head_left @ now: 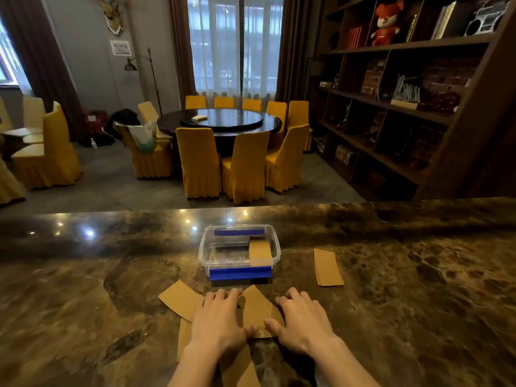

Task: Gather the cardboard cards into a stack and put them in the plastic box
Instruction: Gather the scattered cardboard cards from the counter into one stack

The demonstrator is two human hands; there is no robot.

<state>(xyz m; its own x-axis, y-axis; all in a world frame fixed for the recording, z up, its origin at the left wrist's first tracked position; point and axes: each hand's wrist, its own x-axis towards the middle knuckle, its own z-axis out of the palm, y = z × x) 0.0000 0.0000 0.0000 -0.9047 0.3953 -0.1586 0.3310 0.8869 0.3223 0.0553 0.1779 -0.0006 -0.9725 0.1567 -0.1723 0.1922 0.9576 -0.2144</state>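
A clear plastic box with blue clips stands on the marble counter, and one cardboard card leans inside it at the right. Several brown cards lie fanned near the front edge. My left hand rests flat on them, covering part of a card that pokes out to the left. My right hand lies flat beside it. Both thumbs touch the middle card between the hands. Another card lies apart, to the right of the box. More card shows under my left forearm.
The dark marble counter runs the full width, its far edge just behind the box. Beyond it are a round table with yellow chairs and a tall wooden shelf unit at the right.
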